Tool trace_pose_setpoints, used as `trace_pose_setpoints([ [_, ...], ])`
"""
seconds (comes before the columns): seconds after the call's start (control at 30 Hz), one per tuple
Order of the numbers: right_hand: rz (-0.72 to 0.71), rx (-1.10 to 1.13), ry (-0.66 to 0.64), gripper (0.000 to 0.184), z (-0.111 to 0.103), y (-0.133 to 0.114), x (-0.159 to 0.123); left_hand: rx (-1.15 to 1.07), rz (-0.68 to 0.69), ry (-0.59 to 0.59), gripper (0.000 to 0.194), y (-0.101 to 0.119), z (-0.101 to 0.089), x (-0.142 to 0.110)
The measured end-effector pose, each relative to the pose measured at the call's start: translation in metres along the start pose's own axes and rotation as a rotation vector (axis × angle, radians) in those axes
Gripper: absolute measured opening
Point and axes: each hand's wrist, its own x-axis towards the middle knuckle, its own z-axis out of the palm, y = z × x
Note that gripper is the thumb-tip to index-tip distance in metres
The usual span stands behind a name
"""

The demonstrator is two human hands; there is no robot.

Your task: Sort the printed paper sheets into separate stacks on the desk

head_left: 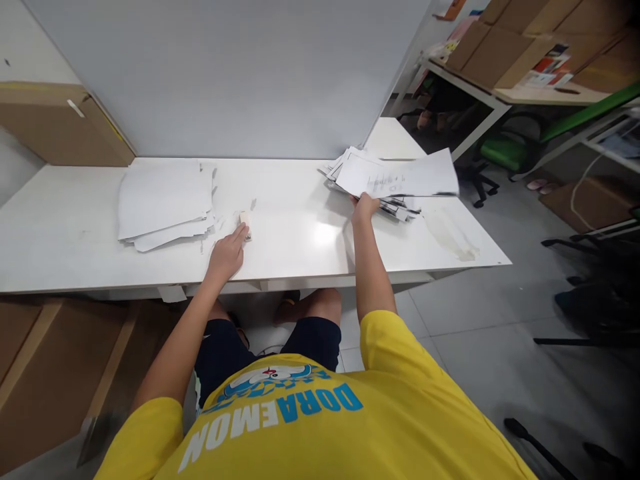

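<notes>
On the white table, my left hand has its fingers pressed together on a small off-white block, which looks like an eraser. To the right, my right hand is closed on the near edge of a white paper sheet with faint markings. That sheet lies partly raised over a messy pile of papers with dark-edged sheets, and its right end sticks out beyond them. A neater stack of blank-looking paper lies left of my left hand.
A tall grey panel stands along the table's back edge. A cardboard box leans at the left, and more cardboard is below the table. Further right are stacked boxes on a desk and a green chair.
</notes>
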Motion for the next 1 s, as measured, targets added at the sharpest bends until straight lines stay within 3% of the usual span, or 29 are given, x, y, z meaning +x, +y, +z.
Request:
trace_pose_setpoints([
  [0.1, 0.094, -0.003, 0.059, 0.042, 0.017, 0.002, 0.012, 0.018, -0.004, 0.011, 0.065, -0.002, 0.002, -0.001],
  [0.2, 0.193, -0.027, -0.002, 0.025, 0.013, 0.001, 0.013, 0.017, -0.017, 0.012, 0.066, -0.002, 0.003, -0.002],
  [0.4, 0.494, -0.051, -0.447, 0.043, -0.034, 0.001, 0.008, 0.007, -0.019, -0.006, 0.065, 0.004, 0.000, -0.006],
  [0.53, 0.467, 0.045, -0.496, 0.032, -0.044, 0.005, 0.008, -0.010, -0.011, 0.003, 0.062, 0.003, 0.000, -0.007],
  [0.67, 0.369, 0.047, -0.430, 0.022, -0.026, 0.010, 0.017, -0.022, -0.009, 0.030, 0.060, -0.001, 0.001, -0.007],
  [1.0, 0.255, 0.011, -0.472, 0.008, 0.011, 0.023, 0.039, 0.008, -0.029, 0.016, 0.058, -0.002, -0.001, -0.004],
])
